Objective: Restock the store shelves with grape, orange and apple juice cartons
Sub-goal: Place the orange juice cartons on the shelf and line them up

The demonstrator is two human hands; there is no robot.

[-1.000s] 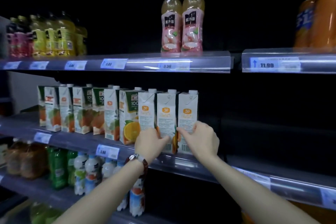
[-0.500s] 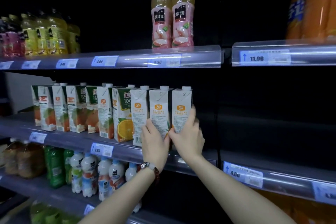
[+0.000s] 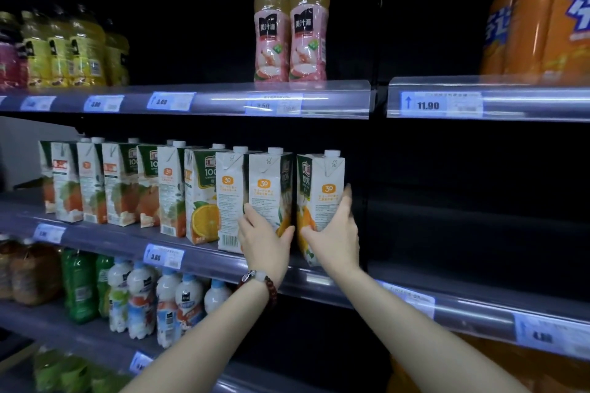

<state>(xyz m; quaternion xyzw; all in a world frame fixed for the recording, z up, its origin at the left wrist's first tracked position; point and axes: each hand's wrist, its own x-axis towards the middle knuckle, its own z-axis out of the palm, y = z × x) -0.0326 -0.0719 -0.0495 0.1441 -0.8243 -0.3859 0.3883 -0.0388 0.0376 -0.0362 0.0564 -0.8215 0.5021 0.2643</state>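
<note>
We have both hands on the middle shelf [image 3: 204, 260], at the right end of the row of orange juice cartons [image 3: 172, 191]. Our right hand [image 3: 335, 233] grips the end carton [image 3: 319, 198] — thumb across its front lower corner, fingers wrapped round its right side — and this carton stands turned a little, with a narrow gap between it and its neighbour. Our left hand [image 3: 265, 239] holds the second carton from the end [image 3: 268, 188] low down, thumb curled round its right front edge and the fingers lying against its white face. A beaded bracelet [image 3: 260, 281] sits on the left wrist.

To the right of the end carton the shelf runs on dark. Above, on the top shelf [image 3: 223, 99], two pink-labelled bottles [image 3: 290, 29] stand side by side, with yellow bottles [image 3: 73, 51] far left and large orange bottles [image 3: 542, 19] far right. Below us stand small white bottles [image 3: 153, 300] and green bottles [image 3: 79, 281] — blurred, so we cannot read their labels.
</note>
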